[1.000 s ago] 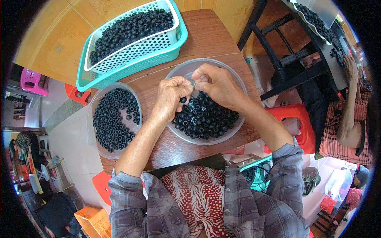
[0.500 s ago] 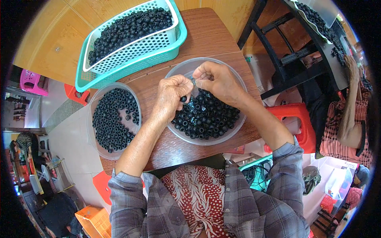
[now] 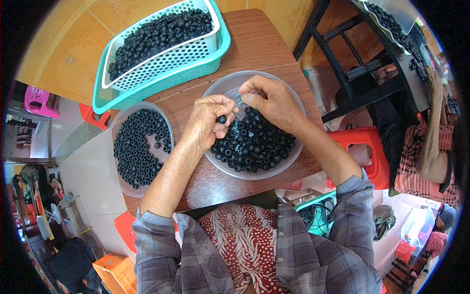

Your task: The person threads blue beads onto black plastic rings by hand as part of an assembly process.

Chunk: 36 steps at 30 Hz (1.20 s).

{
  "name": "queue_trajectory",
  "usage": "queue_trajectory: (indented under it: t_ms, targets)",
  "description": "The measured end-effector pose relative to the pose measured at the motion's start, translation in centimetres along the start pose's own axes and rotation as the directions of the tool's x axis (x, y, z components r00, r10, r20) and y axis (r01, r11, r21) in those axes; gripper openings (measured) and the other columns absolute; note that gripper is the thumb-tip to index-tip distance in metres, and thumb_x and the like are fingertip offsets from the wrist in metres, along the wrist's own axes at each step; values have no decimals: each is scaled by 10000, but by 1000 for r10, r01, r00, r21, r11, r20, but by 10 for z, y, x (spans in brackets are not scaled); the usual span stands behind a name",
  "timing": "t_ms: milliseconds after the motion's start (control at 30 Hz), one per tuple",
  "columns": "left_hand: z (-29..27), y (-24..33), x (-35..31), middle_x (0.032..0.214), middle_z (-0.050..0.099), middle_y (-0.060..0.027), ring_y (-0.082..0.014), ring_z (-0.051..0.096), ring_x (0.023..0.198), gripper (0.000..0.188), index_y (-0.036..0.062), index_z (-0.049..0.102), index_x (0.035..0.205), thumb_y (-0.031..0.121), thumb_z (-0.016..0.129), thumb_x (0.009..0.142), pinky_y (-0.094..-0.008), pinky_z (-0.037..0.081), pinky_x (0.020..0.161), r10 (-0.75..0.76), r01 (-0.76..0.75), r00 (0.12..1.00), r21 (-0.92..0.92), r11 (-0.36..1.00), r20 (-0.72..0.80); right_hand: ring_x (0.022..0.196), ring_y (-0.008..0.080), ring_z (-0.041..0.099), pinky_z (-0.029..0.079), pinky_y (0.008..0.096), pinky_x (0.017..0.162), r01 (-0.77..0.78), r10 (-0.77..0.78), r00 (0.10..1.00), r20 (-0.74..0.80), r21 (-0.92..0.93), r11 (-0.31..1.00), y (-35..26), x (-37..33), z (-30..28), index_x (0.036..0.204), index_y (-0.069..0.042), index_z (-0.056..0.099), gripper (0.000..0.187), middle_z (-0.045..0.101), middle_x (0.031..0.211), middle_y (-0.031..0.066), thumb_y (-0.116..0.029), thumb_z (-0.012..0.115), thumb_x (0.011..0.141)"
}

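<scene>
A small clear piece lies between the person's two hands, above the far part of the round clear bowl. It sits just right of the left hand and just left of the right hand, so neither is plainly nearer; its longer side seems to run away from the body, though blur leaves this unsure. The left thumb and forefinger are pinched narrow at its edge, while the lower fingers curl around one black bead — tucked toward the palm. The right thumb and forefinger come narrowly together beside the piece — whether they grip it cannot be told. Loose black beads lie beneath.
</scene>
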<state>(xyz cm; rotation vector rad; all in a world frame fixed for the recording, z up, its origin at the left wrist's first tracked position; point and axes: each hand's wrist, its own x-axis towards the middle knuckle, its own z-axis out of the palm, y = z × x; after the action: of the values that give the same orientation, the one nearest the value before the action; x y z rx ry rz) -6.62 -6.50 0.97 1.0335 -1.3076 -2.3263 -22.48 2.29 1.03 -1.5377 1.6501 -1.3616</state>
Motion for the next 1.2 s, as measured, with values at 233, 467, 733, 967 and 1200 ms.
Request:
queue_trajectory:
  t_ms: [233,467,733,967,1200]
  targets:
    - [5,5,-6,557,481,-35,-62,351,390,185,-21,586,806,155,624,850,-184,218,313,40,-33,997,100,994,-60,704,134,579,480,274,653,-105,94,993,66,177,979,12,3,4,859,29,626,135,626,752,80,6,638,727]
    - [2,4,-4,553,476,-34,-52,310,371,183,-21,587,806,153,625,849,-183,195,317,41,-37,997,79,996,-58,702,113,577,482,267,648,31,-30,999,24,-56,998,10,7,3,861,26,637,146,628,758,51,11,645,716]
    - [-6,-1,-10,612,513,-54,-54,282,372,205,-16,582,861,187,599,884,-183,223,337,-49,75,993,-263,962,105,681,70,556,459,223,626,-148,127,987,98,242,959,-4,5,5,822,0,651,115,625,731,16,-5,673,709]
    - [1,-8,-18,749,565,-99,-104,479,551,328,-29,601,904,295,555,914,-209,370,463,-40,27,999,-325,945,-35,746,64,558,450,208,689,-187,182,982,43,235,954,-9,-5,-3,882,-10,653,126,629,808,-1,-6,655,756]
    - [0,-11,-27,1007,606,-216,-232,608,835,356,-110,542,1088,195,528,906,-305,491,677,-3,40,996,-405,913,92,712,63,546,444,214,664,-196,211,977,-16,318,928,-7,-14,-1,836,-11,661,111,631,774,0,-9,675,726]
